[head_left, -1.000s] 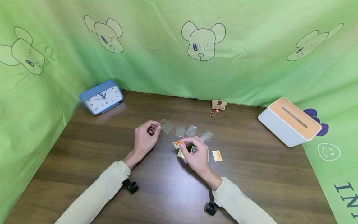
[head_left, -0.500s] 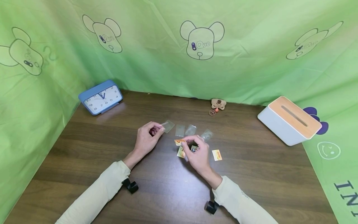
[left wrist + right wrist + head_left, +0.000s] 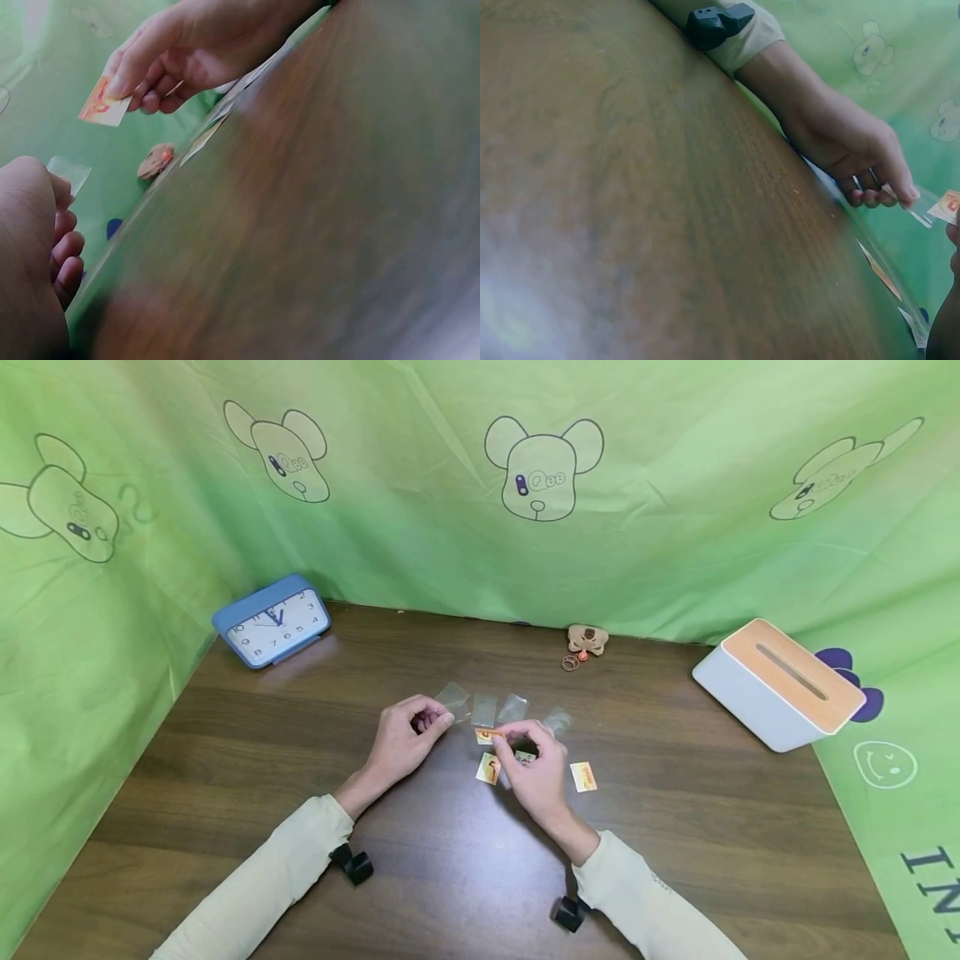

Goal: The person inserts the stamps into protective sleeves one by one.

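Observation:
My left hand pinches a small clear plastic sleeve between thumb and index finger, above the table. My right hand grips a small orange-and-white picture card by one end, its other end pointing at the sleeve. In the right wrist view, card and sleeve stand close to each other. A pale card lies just below the right hand's fingertips. Another card is partly hidden under that hand. To the right of it lies an orange card.
Several clear sleeves, among them a flat one and a crumpled one, lie beyond the hands. Along the back stand a blue clock, a brown animal-shaped keychain and a white tissue box with a wooden top.
My left hand has moved right with the sleeve, toward the right hand. The right hand has shifted slightly right and away from me with its card, showing more of the pale card below.

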Available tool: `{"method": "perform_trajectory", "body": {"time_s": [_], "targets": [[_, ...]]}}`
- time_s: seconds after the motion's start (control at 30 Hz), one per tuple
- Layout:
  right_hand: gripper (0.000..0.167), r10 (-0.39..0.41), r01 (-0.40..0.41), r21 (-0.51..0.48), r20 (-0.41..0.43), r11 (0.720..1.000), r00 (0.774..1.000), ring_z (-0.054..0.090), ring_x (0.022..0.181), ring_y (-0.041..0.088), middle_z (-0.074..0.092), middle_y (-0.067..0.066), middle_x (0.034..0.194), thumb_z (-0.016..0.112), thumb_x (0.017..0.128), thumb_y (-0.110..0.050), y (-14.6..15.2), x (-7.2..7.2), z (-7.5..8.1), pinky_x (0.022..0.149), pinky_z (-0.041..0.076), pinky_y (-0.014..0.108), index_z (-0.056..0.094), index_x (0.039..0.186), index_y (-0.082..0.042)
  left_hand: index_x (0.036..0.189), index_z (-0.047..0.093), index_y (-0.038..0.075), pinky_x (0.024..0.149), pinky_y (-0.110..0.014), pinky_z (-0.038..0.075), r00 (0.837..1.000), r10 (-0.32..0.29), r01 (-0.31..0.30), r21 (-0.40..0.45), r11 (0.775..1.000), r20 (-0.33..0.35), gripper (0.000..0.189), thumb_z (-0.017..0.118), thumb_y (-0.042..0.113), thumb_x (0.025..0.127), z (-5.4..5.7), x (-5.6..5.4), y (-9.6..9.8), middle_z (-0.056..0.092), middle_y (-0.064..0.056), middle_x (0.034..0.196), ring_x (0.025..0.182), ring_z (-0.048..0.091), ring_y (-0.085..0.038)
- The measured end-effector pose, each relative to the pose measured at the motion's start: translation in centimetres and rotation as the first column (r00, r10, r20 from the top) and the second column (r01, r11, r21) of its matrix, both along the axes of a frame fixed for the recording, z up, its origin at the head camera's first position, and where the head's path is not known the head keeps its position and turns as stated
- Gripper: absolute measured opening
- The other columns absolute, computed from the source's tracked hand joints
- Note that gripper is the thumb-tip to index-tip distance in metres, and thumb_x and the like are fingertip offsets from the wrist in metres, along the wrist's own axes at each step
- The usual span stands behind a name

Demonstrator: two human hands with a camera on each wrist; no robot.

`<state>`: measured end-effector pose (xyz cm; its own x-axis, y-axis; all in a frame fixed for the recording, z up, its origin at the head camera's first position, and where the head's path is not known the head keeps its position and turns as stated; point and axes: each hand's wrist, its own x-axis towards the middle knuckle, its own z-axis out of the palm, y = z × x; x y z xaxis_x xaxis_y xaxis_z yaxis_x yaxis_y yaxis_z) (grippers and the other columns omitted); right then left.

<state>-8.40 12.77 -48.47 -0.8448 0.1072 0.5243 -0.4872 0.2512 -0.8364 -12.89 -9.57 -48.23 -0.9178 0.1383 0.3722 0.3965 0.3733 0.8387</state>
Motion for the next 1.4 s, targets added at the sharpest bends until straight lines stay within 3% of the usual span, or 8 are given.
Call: {"method": "perform_trajectory", "body": {"time_s": [0.27, 0.53, 0.83, 1.4], "targets": [[0.015, -0.020, 0.020, 0.000, -0.013, 1.000, 1.000, 0.067, 0.083, 0.015, 0.077, 0.010, 0.084, 0.083, 0.089, 0.008, 0.06, -0.10, -0.12, 0.082, 0.053, 0.037, 0.081, 0.097, -0.004, 0.094, 0.081, 0.008, 0.064, -0.022, 0.046, 0.999, -0.048, 0.048, 0.002, 0.999, 0.026, 0.006, 0.086, 0.005, 0.096, 0.01, 0.64, 0.65, 0.067, 0.002, 0.079, 0.070, 0.056, -0.008], [0.011, -0.006, 0.006, -0.024, -0.014, 1.000, 1.000, 0.066, 0.084, 0.012, 0.076, 0.014, 0.085, 0.081, 0.091, 0.009, 0.17, -0.24, -0.22, 0.082, 0.054, 0.035, 0.080, 0.099, 0.002, 0.094, 0.081, 0.007, 0.063, -0.021, 0.046, 0.997, -0.067, 0.066, 0.023, 0.998, 0.025, 0.005, 0.084, 0.004, 0.096, -0.09, 0.68, 0.70, 0.068, 0.002, 0.078, 0.069, 0.055, -0.007], [0.011, -0.005, 0.007, -0.083, 0.026, 0.997, 1.000, 0.069, 0.084, 0.004, 0.078, 0.020, 0.089, 0.082, 0.091, 0.009, 0.41, -0.28, -0.11, 0.080, 0.056, 0.020, 0.078, 0.100, 0.005, 0.093, 0.081, 0.007, 0.063, -0.020, 0.045, 0.994, -0.104, 0.103, 0.013, 0.995, 0.038, 0.005, 0.084, 0.005, 0.097, -0.01, 0.81, 0.67, 0.069, 0.002, 0.079, 0.068, 0.055, -0.007], [0.012, -0.017, 0.020, -0.074, 0.045, 0.997, 0.999, 0.069, 0.083, 0.002, 0.079, 0.020, 0.088, 0.083, 0.090, 0.010, 0.37, -0.23, 0.16, 0.079, 0.055, 0.020, 0.078, 0.099, 0.005, 0.092, 0.080, 0.008, 0.064, -0.021, 0.045, 0.990, -0.135, 0.135, 0.008, 0.991, 0.033, 0.007, 0.084, 0.006, 0.097, -0.02, 0.85, 0.72, 0.066, 0.003, 0.079, 0.070, 0.055, -0.008]]}}
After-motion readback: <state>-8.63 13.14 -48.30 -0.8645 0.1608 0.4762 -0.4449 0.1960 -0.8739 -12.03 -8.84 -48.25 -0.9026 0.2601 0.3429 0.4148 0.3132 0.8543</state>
